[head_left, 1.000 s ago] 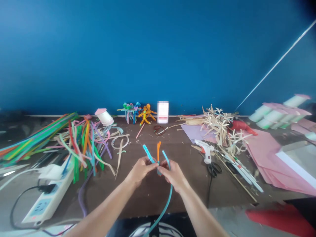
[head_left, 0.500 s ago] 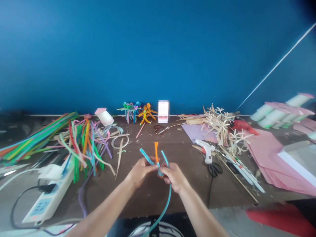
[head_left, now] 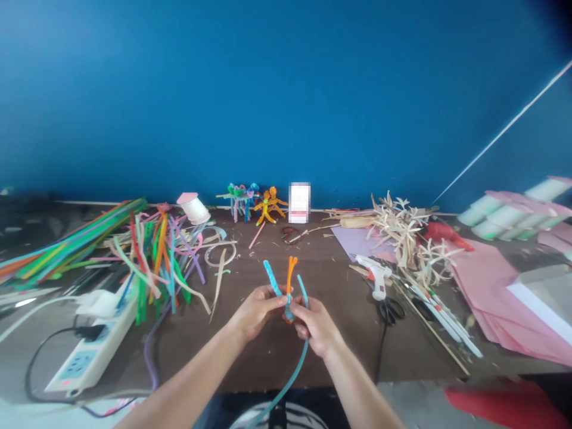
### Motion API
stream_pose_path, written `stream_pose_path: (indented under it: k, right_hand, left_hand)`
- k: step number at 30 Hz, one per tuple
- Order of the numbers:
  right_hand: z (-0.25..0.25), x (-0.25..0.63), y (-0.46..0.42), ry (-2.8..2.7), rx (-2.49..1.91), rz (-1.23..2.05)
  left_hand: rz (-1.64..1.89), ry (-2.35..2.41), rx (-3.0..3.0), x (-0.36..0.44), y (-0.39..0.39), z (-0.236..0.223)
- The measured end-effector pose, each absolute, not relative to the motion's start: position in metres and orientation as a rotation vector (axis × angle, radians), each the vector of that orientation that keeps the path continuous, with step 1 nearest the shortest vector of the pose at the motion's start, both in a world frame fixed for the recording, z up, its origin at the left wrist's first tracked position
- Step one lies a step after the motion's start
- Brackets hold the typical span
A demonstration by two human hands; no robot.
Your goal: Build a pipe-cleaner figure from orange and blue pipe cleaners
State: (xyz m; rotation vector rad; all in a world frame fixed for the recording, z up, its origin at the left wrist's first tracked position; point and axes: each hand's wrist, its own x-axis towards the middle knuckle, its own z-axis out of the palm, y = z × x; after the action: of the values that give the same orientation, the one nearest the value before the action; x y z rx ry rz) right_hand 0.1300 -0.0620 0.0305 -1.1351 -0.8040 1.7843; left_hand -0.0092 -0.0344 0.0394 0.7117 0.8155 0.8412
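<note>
Both my hands meet over the front middle of the brown table, working on blue and orange pipe cleaners. My left hand (head_left: 261, 311) is closed, thumb and fingers pinching the joined middle. A short blue pipe cleaner (head_left: 272, 278) sticks up from it, and beside that stands an orange pipe cleaner (head_left: 291, 273) with a looped or doubled top. My right hand (head_left: 313, 322) pinches a long light-blue pipe cleaner (head_left: 292, 376); one end rises above the fingers, and the rest curves down toward my lap. Fingers hide part of the place where the pieces join.
Loose pipe cleaners (head_left: 165, 256) and a power strip (head_left: 92, 342) lie at the left. Small pipe-cleaner figures (head_left: 267, 205) stand by the blue wall. At the right are a glue gun (head_left: 378, 277), scissors (head_left: 391, 311), dried fibre flowers (head_left: 395, 223) and pink paper sheets (head_left: 491, 292).
The orange and short blue pieces have shifted slightly right and tilted a little. Both hands keep their pinch. The whole view has moved slightly.
</note>
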Motion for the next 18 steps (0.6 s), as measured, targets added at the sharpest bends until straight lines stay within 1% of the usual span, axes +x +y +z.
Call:
stream_pose_path:
  k: [5,8,14,18]
  right_hand:
    - [0.031,0.139,-0.057,-0.789,-1.294,1.421]
    - [0.036,0.15,-0.05,-0.856,-1.259,1.308]
    - [0.038,0.162,-0.038,-1.146,-1.354,1.425]
    - [0.034,0.156,-0.04,-1.212,-1.342,1.522]
  left_hand:
    - [0.899,0.924,0.797,-0.012,-0.032,0.036]
    - [0.887,0.931,0.87,-0.015,-0.032,0.035]
    - [0.892,0.922,0.919,-0.014,-0.034,0.037]
    - [0.913,0.95,0.898,-0.014,-0.035,0.038]
